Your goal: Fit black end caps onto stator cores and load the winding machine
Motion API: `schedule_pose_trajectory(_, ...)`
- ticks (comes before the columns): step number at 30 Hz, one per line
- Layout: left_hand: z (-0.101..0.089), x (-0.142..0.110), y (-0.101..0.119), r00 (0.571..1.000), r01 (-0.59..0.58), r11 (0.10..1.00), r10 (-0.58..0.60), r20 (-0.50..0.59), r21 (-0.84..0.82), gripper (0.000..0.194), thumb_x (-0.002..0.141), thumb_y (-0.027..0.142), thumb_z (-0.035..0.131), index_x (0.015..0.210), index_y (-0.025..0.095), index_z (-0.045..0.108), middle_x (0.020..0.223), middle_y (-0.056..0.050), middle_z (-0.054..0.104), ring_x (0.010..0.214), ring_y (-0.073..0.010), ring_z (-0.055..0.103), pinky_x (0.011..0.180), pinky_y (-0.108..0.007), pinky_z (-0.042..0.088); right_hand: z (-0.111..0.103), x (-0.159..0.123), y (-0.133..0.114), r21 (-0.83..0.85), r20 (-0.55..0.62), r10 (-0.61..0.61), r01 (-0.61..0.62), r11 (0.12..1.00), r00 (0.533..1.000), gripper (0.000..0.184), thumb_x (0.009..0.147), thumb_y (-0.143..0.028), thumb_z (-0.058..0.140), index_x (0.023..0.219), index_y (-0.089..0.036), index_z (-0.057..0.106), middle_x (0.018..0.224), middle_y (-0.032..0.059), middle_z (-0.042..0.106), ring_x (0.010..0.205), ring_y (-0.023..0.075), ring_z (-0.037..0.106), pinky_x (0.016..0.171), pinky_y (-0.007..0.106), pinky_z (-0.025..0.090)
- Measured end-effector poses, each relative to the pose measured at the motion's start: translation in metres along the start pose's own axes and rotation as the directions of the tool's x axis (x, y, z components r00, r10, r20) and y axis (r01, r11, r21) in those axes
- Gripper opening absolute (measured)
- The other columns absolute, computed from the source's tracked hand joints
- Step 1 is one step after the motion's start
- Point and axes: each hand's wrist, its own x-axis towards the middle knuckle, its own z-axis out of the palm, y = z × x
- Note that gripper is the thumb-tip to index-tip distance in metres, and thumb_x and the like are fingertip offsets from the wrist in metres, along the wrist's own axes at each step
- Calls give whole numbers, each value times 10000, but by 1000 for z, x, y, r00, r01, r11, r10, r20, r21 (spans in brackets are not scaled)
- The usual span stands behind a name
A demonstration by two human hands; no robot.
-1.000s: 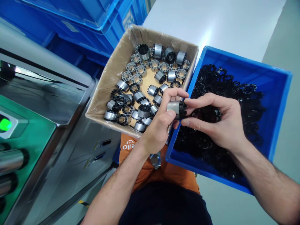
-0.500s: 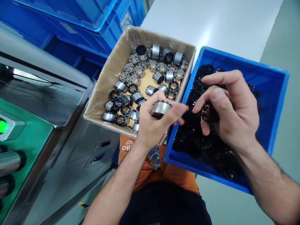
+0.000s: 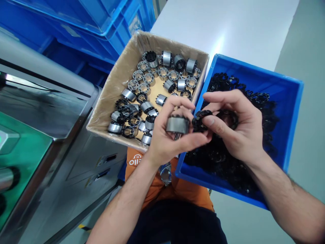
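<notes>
My left hand is closed round a short silver metal cylinder, held between the two containers. My right hand pinches a black toothed plastic ring right beside the cylinder's end; a second black ring sits further back among its fingers. Behind my left hand a cardboard box lined with plastic film holds several silver cylinders, some with black ends. Under my right hand a blue plastic bin is filled with black rings.
A grey metal machine with a green panel stands at the left. Stacked blue crates are at the top left. A white surface lies behind the box and bin. My orange shirt shows below.
My right hand came back from the pile in the bin to the cylinder, now pinching a black ring. My left hand turned the cylinder and shifted it slightly right.
</notes>
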Motion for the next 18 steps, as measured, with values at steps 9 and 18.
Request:
schedule_pose_trajectory(9,4,-10,-10,990,140,990,-140,29,22,566,1184,867,661,1317,317,684,916,-9,676,593,-129,529,483,-260,399,9,1,12,-62,-100,26,-33,998,995,244,1110,-532,961,1209,-325,877,976,7,847,669,183,778,599,342,720)
schedule_pose_trajectory(18,1,-12,-7,983,177,983,-174,65,-40,465,1226,761,661,1489,378,677,974,-19,623,699,-169,552,579,-305,508,15,-1,14,-129,-110,-25,11,992,994,165,1089,-441,986,1159,-325,893,912,-28,766,626,142,725,574,304,655)
